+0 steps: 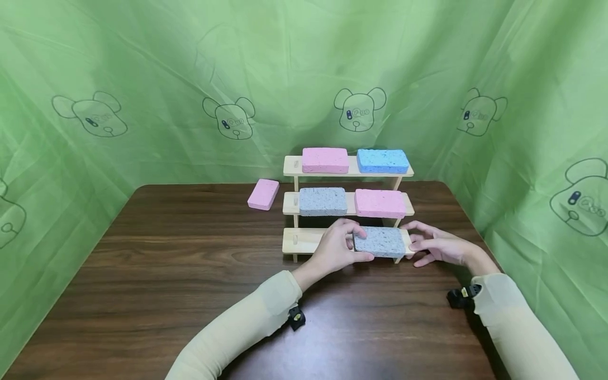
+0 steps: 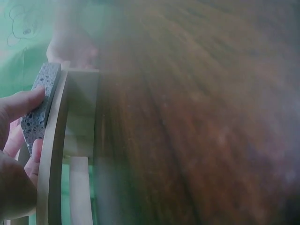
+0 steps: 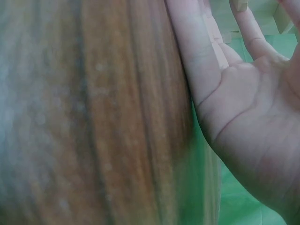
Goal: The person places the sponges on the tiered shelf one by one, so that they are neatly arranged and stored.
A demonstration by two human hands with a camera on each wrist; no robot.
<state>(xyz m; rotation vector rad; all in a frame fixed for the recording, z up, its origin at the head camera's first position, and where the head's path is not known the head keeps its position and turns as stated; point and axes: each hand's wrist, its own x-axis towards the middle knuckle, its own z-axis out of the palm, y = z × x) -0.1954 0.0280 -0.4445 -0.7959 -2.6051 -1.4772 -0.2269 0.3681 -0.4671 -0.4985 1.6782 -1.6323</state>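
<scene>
A three-tier wooden rack stands on the table. On the right part of its bottom tier lies a speckled grey sponge, its porous face also plain in the left wrist view. My left hand holds this sponge at its left end, thumb in front and fingers behind and on top. At the right end of the same tier, my right hand grips the wood between thumb and fingers. Palm and partly bent fingers of that hand appear in the right wrist view, where most of the rack is out of frame.
The middle tier carries a grey sponge and a pink sponge. Up top sit a pink sponge and a blue sponge. Left of the rack, another pink sponge lies on the brown table. Green curtains surround the table.
</scene>
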